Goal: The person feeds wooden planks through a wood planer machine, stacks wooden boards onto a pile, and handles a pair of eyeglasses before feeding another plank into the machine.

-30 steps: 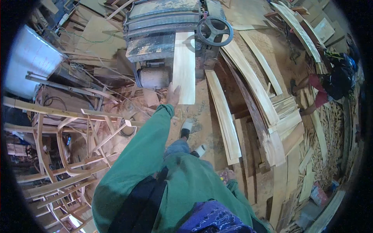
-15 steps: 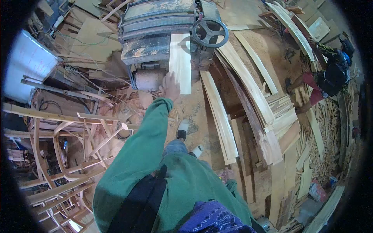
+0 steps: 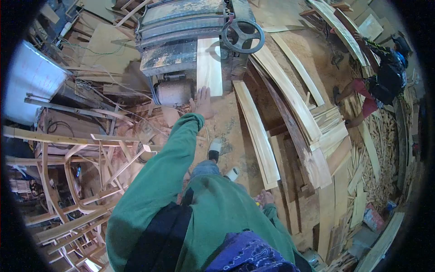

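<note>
A pale wooden board (image 3: pixel 209 68) lies on the bed of a dusty thickness planer (image 3: pixel 170 58), its far end at the machine's rollers. My left hand (image 3: pixel 203 104) is at the board's near end, palm down with the fingers stretched out and the fingertips at its edge. A black handwheel (image 3: pixel 243 36) sits just right of the board. My right hand (image 3: pixel 264 198) is low by my right side, with its fingers curled. A small yellow spot shows at those fingers, but what they hold is too small to make out.
Long planks (image 3: pixel 290 95) are stacked to my right, beside offcuts and shavings. Curved wooden frames (image 3: pixel 68 181) crowd the left side. Another person (image 3: pixel 385 77) stands at the far right by a long board. Cables run across the left floor.
The board has slid further into the planer, away from me. My left hand has shifted from lying over the board to its near end, fingers now spread.
</note>
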A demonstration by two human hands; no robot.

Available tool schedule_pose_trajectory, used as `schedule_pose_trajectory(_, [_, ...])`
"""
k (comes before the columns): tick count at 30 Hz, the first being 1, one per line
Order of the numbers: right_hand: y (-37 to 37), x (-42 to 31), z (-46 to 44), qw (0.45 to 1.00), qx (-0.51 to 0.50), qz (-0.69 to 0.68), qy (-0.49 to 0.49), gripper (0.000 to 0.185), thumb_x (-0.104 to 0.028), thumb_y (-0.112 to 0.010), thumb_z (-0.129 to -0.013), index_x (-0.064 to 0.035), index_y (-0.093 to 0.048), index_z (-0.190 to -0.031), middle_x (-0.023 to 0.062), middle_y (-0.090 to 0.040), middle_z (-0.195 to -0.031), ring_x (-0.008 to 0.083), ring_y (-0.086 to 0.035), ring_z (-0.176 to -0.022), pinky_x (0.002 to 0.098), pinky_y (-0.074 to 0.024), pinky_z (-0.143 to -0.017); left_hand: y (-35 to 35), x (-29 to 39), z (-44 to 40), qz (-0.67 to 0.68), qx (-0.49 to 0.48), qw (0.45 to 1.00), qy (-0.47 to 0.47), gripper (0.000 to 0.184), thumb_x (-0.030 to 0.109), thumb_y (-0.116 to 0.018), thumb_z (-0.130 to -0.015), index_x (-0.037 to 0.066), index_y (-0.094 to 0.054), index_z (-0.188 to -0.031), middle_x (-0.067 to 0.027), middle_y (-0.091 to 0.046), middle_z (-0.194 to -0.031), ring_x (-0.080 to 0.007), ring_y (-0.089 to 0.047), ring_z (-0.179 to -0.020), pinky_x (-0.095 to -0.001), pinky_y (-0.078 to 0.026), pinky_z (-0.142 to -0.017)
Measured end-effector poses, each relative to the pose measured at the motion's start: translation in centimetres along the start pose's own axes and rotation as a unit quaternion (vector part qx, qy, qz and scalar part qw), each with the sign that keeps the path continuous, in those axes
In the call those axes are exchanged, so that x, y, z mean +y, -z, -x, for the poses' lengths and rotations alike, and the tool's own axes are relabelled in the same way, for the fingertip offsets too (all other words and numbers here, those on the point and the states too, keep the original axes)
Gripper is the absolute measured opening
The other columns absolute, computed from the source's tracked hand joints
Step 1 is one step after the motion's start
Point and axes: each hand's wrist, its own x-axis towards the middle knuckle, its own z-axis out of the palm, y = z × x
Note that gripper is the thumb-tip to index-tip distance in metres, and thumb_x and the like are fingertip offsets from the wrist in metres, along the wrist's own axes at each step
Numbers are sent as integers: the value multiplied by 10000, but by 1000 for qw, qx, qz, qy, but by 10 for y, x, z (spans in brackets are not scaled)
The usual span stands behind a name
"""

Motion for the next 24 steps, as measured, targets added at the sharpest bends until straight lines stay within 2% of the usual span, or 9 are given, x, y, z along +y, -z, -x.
schedule_pose_trajectory(4, [2,-3,6,999,-16,4,-27,268,-356,-593,-988,-118,-516,-891,77,-635,-701,197,-664,-575,333,-464,-415,4,-1,-16,-18,4,1000,7,1198,412,-808,-765,133,-2,-1607,-68,26,-1686,-266,35,-1553,-665,-87,-1181])
schedule_pose_trajectory(7, [8,10,10,996,48,66,-18,308,-389,-616,-964,-110,-548,-852,63,-630,-680,188,-668,-601,338,-478,-463,4,-4,-30,-47,14,999,4,1218,473,-811,-765,155,10,-1607,-55,41,-1686,-278,23,-1552,-701,-151,-1160])
schedule_pose_trajectory(9, [23,37,-4,958,18,224,177,338,-410,-632,-946,-101,-580,-822,60,-638,-679,177,-656,-606,337,-475,-483,9,-1,-34,-54,10,999,5,1224,475,-812,-762,156,13,-1607,-53,44,-1686,-277,22,-1552,-707,-150,-1157])
schedule_pose_trajectory(11, [27,43,-4,949,16,263,172,317,-384,-646,-937,-90,-608,-826,68,-657,-698,188,-656,-628,340,-483,-514,14,-2,-43,-59,2,998,5,1231,474,-815,-757,154,16,-1607,-50,49,-1686,-276,22,-1552,-714,-142,-1155])
schedule_pose_trajectory(13, [20,31,8,982,45,180,-29,245,-309,-656,-937,-77,-633,-862,86,-685,-737,222,-669,-667,348,-502,-554,16,-6,-53,-63,-4,998,2,1238,473,-817,-753,150,19,-1606,-49,53,-1686,-275,24,-1552,-719,-135,-1154])
schedule_pose_trajectory(16, [14,44,9,997,48,51,15,278,-319,-651,-938,-66,-662,-823,90,-690,-739,200,-664,-667,341,-512,-560,20,-9,-68,-65,-5,998,-8,1247,475,-820,-748,139,22,-1605,-52,55,-1686,-275,26,-1552,-723,-124,-1155])
schedule_pose_trajectory(19, [6,38,9,994,79,67,14,279,-312,-682,-924,-61,-656,-805,94,-692,-731,195,-662,-645,339,-520,-543,28,-5,-75,-77,-7,997,-8,1259,479,-826,-740,133,21,-1604,-57,53,-1686,-277,23,-1552,-720,-107,-1158])
schedule_pose_trajectory(22, [-3,24,14,998,50,30,7,287,-323,-709,-912,-47,-654,-859,95,-692,-735,202,-667,-634,355,-520,-505,35,-3,-86,-104,-5,995,-3,1265,479,-832,-735,134,19,-1605,-60,49,-1687,-279,21,-1552,-714,-88,-1163])
schedule_pose_trajectory(24, [-13,20,14,997,68,21,12,334,-360,-706,-914,-30,-660,-893,108,-706,-797,228,-683,-660,364,-534,-518,39,-3,-90,-120,10,993,-7,1268,480,-836,-731,138,16,-1606,-65,44,-1687,-282,19,-1552,-711,-77,-1165])
